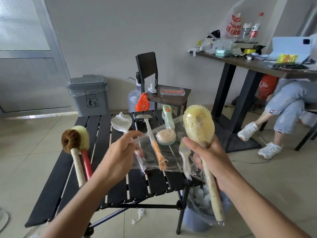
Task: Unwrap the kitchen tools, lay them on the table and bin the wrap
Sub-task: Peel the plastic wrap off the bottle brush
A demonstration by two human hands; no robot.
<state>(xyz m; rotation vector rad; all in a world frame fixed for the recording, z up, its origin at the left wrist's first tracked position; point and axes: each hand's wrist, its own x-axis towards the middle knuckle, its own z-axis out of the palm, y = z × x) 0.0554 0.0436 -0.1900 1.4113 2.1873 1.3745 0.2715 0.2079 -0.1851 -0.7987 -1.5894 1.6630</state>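
With right hand (211, 158) clamped on the yellow brush (199, 124) and left hand (120, 155) pinching the clear wrap (140, 135), peel slowly toward the handle end. Avoid tearing it.

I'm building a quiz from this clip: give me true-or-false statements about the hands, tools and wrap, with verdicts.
1. The right hand grips the yellow brush. True.
2. The left hand holds nothing. False: it pinches the clear wrap.
3. The brown brush and the red-handled brush lie near the table's left edge. True.
4. The grey bin stands on the table. False: it stands on the floor beyond it.
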